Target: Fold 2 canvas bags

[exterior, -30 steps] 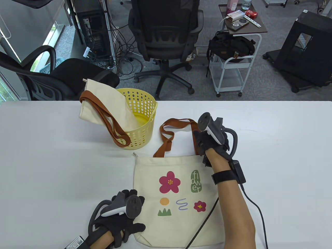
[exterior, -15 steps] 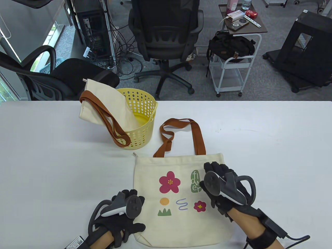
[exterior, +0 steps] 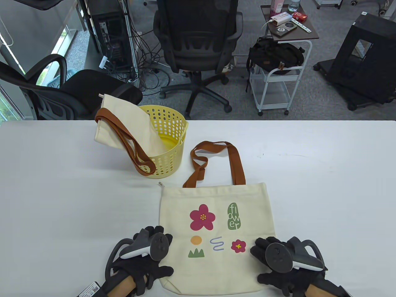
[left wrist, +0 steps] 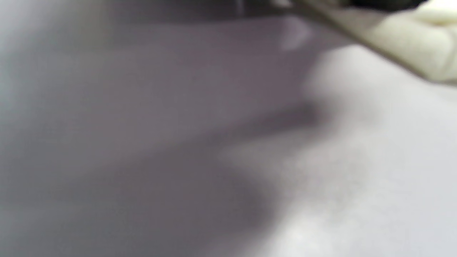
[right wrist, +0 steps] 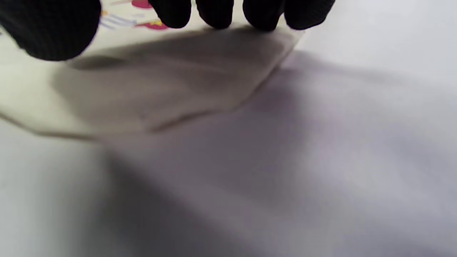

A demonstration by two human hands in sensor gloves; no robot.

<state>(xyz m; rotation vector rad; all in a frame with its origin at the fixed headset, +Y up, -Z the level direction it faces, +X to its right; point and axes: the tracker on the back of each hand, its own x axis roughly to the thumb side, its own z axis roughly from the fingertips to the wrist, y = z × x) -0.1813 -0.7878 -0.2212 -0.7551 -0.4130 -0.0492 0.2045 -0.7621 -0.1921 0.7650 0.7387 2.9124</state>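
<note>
While the printed bag (exterior: 216, 235) lies flat at the near middle of the table (exterior: 324, 173), I rest both hands on its bottom corners.
Its opening and brown straps (exterior: 213, 161) point away from me, long axis running near to far. My left hand (exterior: 145, 263) lies flat with spread fingers on the near left corner; my right hand (exterior: 284, 266) touches the near right corner with straight fingertips (right wrist: 217, 14), holding nothing. A second bag (exterior: 123, 130) hangs from the yellow basket (exterior: 170, 139) further back.
</note>
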